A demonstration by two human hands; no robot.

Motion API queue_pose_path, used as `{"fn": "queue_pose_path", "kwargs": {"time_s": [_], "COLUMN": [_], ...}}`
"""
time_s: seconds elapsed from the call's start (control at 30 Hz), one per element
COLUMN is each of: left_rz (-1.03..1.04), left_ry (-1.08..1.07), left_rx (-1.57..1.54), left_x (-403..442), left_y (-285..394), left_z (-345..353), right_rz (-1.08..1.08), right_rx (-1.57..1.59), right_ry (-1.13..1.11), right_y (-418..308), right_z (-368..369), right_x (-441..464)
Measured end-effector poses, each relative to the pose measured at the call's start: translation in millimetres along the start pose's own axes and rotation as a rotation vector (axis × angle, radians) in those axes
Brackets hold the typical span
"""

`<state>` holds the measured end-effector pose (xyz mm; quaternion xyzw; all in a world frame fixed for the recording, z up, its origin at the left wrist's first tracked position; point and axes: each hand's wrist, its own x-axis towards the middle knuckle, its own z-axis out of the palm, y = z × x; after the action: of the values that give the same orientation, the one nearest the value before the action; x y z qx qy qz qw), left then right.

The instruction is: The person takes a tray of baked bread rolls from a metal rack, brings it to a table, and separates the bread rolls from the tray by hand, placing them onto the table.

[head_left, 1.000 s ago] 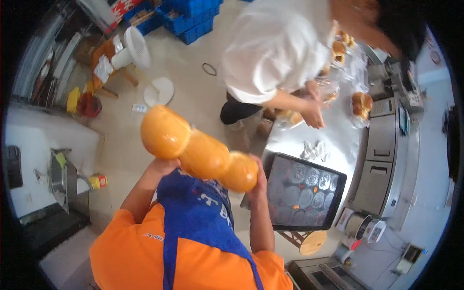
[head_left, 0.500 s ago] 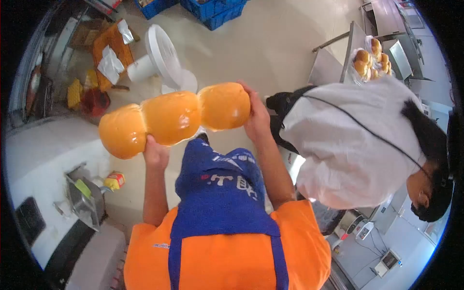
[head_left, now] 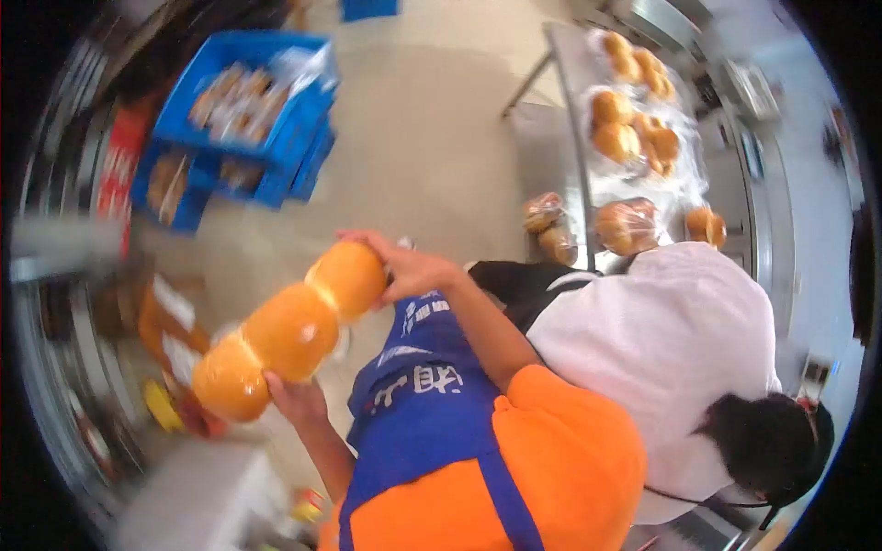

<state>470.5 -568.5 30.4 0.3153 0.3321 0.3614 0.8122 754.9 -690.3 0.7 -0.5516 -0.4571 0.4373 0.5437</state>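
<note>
A golden loaf of bread [head_left: 292,331] with three rounded lobes and a shiny crust is held up in front of me, slanting from lower left to upper right. My left hand [head_left: 299,401] grips its lower edge near the left lobe, the thumb on the crust. At the other end, my right hand [head_left: 409,266] is closed around the right lobe, with fingers over the top and side. The undersides of the loaf and the fingers beneath it are hidden.
To the right, a co-worker in a white top [head_left: 657,358] bends beside a metal table [head_left: 574,119] bearing several bagged loaves [head_left: 627,225]. Stacked blue crates [head_left: 312,119] with wrapped items stand at the upper left. A white counter [head_left: 197,500] is at the lower left.
My view has turned to the right, bringing the table of bagged loaves and the blue crates further into sight. The loaf, still in both hands, now slants more steeply.
</note>
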Motion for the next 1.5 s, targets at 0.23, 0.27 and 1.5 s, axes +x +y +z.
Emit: {"fn": "queue_pose_path", "kwargs": {"time_s": [0.23,0.27,1.5], "left_rz": [-0.345,-0.421,-1.026], "left_ry": [-0.233,-0.217,-1.456], "left_rx": [0.137,0.185,0.577], "left_x": [188,212,335], "left_y": [-57,-70,-537], "left_z": [189,222,883], "right_rz": [-0.094,-0.053,0.666], "right_rx": [-0.305,-0.315,-0.817], "right_ry": [0.382,0.474,1.785], "right_y": [-49,-60,-82], "right_z": [-185,-201,-650], "right_x": [-19,-32,-165]}}
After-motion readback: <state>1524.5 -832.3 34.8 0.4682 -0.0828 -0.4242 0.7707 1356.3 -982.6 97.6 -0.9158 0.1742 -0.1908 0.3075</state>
